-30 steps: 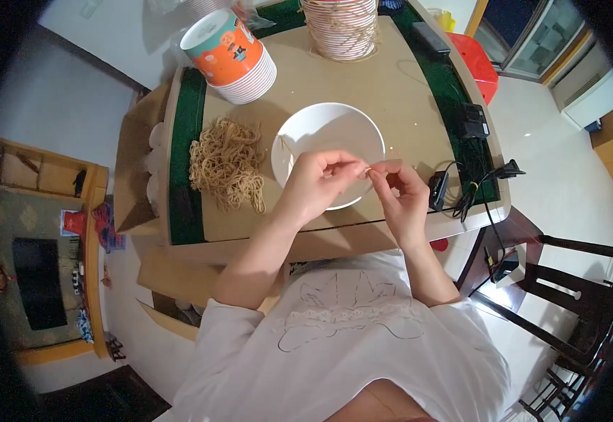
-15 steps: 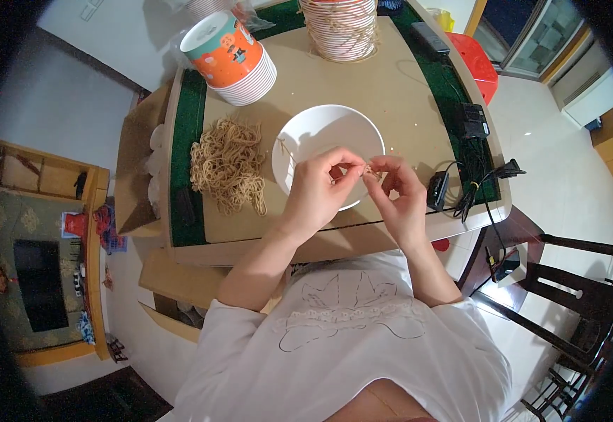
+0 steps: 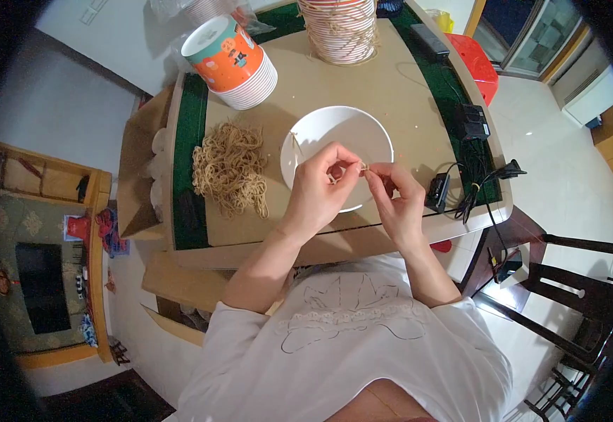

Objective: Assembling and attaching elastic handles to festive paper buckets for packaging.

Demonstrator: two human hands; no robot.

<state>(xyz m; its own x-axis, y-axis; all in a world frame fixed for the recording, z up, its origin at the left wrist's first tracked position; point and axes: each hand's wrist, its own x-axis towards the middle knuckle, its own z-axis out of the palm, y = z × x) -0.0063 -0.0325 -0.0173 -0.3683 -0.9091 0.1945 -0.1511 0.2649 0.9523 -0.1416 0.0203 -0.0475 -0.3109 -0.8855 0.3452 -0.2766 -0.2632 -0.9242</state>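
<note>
A white round tub (image 3: 370, 125), seen from above, stands on the table near its front edge. Over its near rim my left hand (image 3: 324, 179) and my right hand (image 3: 396, 193) meet, thumbs and forefingers pinched together around a bit of tan twine (image 3: 364, 167). A loose twine end pokes up at the tub's left rim, beyond my left hand. How the strand runs between my fingers is partly hidden. To the left lies a tangled heap of tan twine (image 3: 230, 169).
Behind the heap leans a stack of orange and green paper tubs (image 3: 239, 63). A taller stack wound with twine (image 3: 338, 32) stands at the back. Black adapters (image 3: 473, 123) and a coiled cable (image 3: 472, 190) line the right edge. An open cardboard box (image 3: 137, 169) sits left of the table.
The white tub has shifted slightly to the right. My pinched fingers have drawn a little closer together, and less of the twine shows between them.
</note>
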